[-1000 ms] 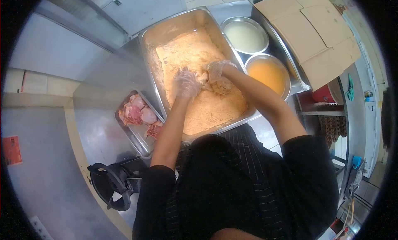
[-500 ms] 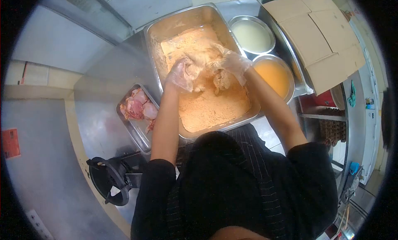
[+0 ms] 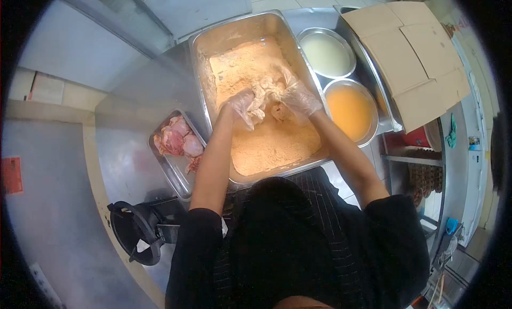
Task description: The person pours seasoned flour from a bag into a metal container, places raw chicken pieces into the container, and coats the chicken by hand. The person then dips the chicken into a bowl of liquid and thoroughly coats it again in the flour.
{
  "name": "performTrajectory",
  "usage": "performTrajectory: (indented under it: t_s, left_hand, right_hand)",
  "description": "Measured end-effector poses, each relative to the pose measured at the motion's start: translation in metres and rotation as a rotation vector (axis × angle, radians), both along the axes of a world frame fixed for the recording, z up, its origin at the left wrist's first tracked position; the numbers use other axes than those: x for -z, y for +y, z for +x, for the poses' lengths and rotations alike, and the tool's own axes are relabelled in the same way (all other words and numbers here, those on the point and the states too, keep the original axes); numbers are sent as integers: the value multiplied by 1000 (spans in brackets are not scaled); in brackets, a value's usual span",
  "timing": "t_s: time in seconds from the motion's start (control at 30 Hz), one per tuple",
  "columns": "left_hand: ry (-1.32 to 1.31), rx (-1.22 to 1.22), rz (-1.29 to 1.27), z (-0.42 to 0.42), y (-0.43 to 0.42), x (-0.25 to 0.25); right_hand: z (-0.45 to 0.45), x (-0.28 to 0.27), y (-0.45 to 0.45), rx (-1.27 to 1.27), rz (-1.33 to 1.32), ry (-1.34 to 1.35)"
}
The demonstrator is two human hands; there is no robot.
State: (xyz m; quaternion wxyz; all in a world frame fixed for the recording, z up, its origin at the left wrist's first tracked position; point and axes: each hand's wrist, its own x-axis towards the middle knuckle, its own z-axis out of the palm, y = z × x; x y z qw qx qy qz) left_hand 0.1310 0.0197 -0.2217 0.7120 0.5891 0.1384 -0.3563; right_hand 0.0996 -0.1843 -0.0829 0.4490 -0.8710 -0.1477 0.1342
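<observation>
A large metal pan (image 3: 200, 77) holds orange-tinted flour (image 3: 272, 151). Over its middle, my left hand (image 3: 241, 105), in a clear plastic glove, is closed on floured chicken (image 3: 262, 89). My right hand (image 3: 302, 100), gloved as well, grips floured chicken from the other side. Another coated lump (image 3: 279, 112) lies in the flour between and below the hands. Whether the held chicken is one piece or more cannot be made out.
A small tray (image 3: 177, 175) of raw chicken (image 3: 178, 138) lies left of the pan. To the right stand a bowl of pale liquid (image 3: 326, 53) and a bowl of orange liquid (image 3: 349, 112). Cardboard (image 3: 408, 58) covers a container beyond; a black ring-shaped stand (image 3: 136, 231) is at lower left.
Both hands have lifted from the flour with the coated chicken between them. Over the last half second they have shifted only slightly.
</observation>
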Motion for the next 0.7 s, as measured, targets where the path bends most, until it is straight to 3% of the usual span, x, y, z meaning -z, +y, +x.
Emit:
performTrajectory:
  t_s: [0.03,0.1,0.13,0.2,0.23,0.3,0.33,0.37,0.4,0.43,0.47,0.53,0.57,0.6,0.63,0.67,0.7]
  left_hand:
    - [0,-10,1,0,0,-17]
    - [-344,527,443,-3,-1,-64]
    - [-337,522,444,8,2,-44]
    - [-734,709,899,43,13,9]
    - [-730,698,901,41,20,10]
    - [-947,760,1415,33,39,8]
    - [-944,754,1418,25,44,21]
    - [-865,649,1265,13,46,35]
    - [-793,543,1114,11,51,61]
    - [-587,290,792,24,70,125]
    - [-549,394,929,16,55,83]
    - [-472,641,1188,-1,23,-10]
    - [-485,637,1188,10,29,17]
    - [-587,692,1136,24,41,71]
    - [-678,745,1082,27,47,103]
    - [-668,747,1076,14,42,83]
    - [-349,310,698,-6,30,31]
  right_hand:
    - [15,28,-9,-10,1,0]
    - [52,106,-33,-654,-518,-1182]
    - [45,98,-31,-660,-511,-1180]
    - [29,66,-28,-173,-141,-141]
    - [27,67,-26,-184,-143,-142]
    - [25,73,-23,-201,-149,-271]
    - [22,72,-23,-207,-151,-336]
    - [18,69,-25,-100,-161,-235]
    - [28,101,-29,-97,-161,-245]
    - [48,158,-33,-61,-41,-204]
    - [62,188,-34,-30,80,-161]
    - [28,99,-24,-12,-244,-277]
    - [9,49,-17,-5,-405,-330]
    - [15,56,-22,-8,-414,-337]
    - [20,74,-27,6,-335,-530]
    - [19,87,-30,24,-247,-710]
    - [13,84,-31,27,-248,-697]
